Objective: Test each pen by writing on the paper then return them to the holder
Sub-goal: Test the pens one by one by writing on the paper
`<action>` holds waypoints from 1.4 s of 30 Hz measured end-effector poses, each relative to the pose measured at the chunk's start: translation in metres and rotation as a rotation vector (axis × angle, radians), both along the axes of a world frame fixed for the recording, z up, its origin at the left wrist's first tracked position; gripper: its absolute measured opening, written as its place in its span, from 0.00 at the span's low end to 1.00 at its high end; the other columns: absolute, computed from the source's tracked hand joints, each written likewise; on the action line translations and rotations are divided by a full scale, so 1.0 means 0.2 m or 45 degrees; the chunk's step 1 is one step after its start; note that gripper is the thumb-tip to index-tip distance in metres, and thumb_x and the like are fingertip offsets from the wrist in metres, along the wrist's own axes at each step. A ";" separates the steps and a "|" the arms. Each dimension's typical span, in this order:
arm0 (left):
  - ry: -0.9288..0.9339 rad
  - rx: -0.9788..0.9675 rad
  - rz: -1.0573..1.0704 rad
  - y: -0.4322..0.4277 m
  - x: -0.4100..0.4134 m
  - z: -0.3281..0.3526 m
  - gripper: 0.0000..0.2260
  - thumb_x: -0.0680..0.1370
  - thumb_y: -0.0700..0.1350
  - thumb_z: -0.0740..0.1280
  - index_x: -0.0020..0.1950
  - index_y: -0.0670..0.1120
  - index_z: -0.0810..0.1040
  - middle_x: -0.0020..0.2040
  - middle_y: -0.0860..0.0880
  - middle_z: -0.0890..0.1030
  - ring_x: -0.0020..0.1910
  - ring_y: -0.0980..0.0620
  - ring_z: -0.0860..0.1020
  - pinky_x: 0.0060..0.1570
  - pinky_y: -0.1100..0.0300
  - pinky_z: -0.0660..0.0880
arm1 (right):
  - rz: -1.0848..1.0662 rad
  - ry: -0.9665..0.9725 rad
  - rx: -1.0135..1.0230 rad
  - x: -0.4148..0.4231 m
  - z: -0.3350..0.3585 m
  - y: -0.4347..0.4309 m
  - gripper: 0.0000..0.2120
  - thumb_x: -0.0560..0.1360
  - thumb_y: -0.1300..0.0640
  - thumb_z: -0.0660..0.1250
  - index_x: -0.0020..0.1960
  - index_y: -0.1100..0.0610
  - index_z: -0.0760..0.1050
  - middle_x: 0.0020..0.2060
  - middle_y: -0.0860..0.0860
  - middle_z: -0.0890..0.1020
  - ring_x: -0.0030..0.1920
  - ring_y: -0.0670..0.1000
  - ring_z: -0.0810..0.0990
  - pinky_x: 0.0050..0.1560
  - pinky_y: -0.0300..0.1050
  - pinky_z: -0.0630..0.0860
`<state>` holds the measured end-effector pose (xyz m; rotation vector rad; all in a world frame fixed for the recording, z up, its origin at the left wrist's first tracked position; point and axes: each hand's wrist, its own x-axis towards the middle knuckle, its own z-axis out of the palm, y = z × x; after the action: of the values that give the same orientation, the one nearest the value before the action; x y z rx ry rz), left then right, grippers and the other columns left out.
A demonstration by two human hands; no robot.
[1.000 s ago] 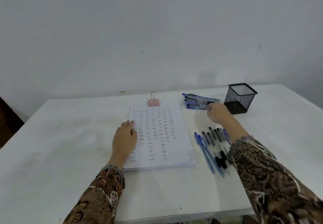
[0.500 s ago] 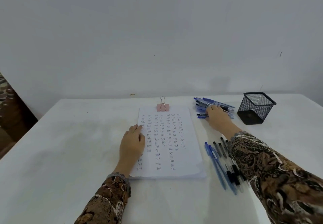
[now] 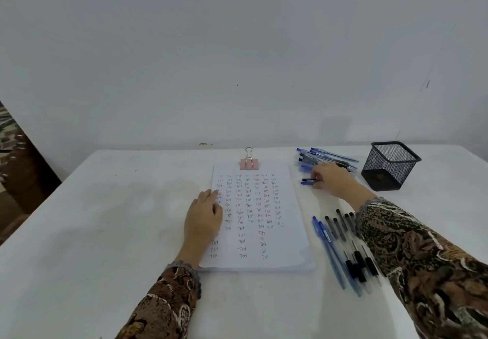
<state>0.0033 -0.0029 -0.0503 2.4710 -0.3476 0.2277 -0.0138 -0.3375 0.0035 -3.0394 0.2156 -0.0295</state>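
Note:
A stack of white paper (image 3: 287,249), filled with rows of small written words and held by a pink binder clip (image 3: 249,163), lies mid-table. My left hand (image 3: 203,217) rests flat on its left edge. My right hand (image 3: 330,178) lies by a far pile of blue and black pens (image 3: 324,157), fingers curled around two pens (image 3: 307,181) whose ends stick out leftward. A second group of pens (image 3: 340,249) lies right of the paper, partly under my right sleeve. The black mesh holder (image 3: 388,165) stands empty at the far right.
The white table (image 3: 105,233) runs back to a plain grey wall. A dark patterned object (image 3: 15,159) shows at the left edge of the view. The table's left half is bare.
My right hand has drawn back from the far pile toward the paper, now with two pens in its fingers. The camera has shifted. My left hand stays on the paper.

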 end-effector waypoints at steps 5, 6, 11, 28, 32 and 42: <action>0.004 0.003 0.005 0.00 0.00 0.00 0.19 0.79 0.42 0.55 0.70 0.44 0.67 0.70 0.49 0.68 0.67 0.50 0.67 0.68 0.58 0.59 | 0.031 -0.569 0.573 -0.02 0.03 0.03 0.09 0.80 0.59 0.58 0.56 0.58 0.75 0.42 0.56 0.80 0.41 0.56 0.78 0.42 0.46 0.70; 0.003 0.007 0.009 0.00 0.00 0.00 0.19 0.79 0.42 0.55 0.70 0.44 0.67 0.69 0.49 0.68 0.67 0.50 0.67 0.68 0.58 0.59 | -0.007 -0.707 0.962 -0.03 0.07 0.07 0.09 0.81 0.58 0.56 0.54 0.56 0.74 0.38 0.54 0.78 0.35 0.53 0.75 0.38 0.45 0.70; 0.012 0.019 0.006 0.00 0.00 0.01 0.19 0.79 0.42 0.55 0.70 0.44 0.67 0.69 0.48 0.68 0.67 0.49 0.67 0.68 0.58 0.59 | -0.253 -0.745 2.883 -0.13 0.24 0.31 0.27 0.74 0.32 0.50 0.31 0.52 0.67 0.23 0.47 0.62 0.23 0.48 0.59 0.29 0.38 0.58; 0.051 0.031 0.020 0.00 -0.02 0.03 0.19 0.79 0.43 0.54 0.71 0.45 0.66 0.71 0.49 0.67 0.67 0.48 0.66 0.66 0.56 0.62 | -0.580 -0.861 3.483 -0.32 -0.07 0.67 0.23 0.65 0.36 0.64 0.27 0.53 0.61 0.21 0.47 0.57 0.22 0.48 0.54 0.25 0.40 0.53; 0.043 0.026 0.018 0.00 -0.01 0.02 0.19 0.79 0.43 0.54 0.71 0.45 0.66 0.70 0.49 0.67 0.66 0.48 0.66 0.66 0.55 0.63 | -0.542 -0.771 3.299 -0.29 -0.08 0.66 0.16 0.79 0.46 0.58 0.43 0.57 0.74 0.20 0.46 0.70 0.19 0.44 0.67 0.21 0.34 0.65; 0.048 0.027 0.024 -0.01 -0.01 0.02 0.19 0.79 0.43 0.54 0.70 0.45 0.67 0.70 0.49 0.67 0.67 0.48 0.66 0.66 0.54 0.63 | -0.372 -0.538 2.721 -0.35 -0.10 0.64 0.06 0.76 0.69 0.62 0.42 0.61 0.71 0.33 0.56 0.83 0.35 0.50 0.85 0.36 0.35 0.80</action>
<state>0.0005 -0.0041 -0.0456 2.4965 -0.3127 0.1858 -0.0835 -0.2101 -0.0158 -0.8329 0.3115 -0.2476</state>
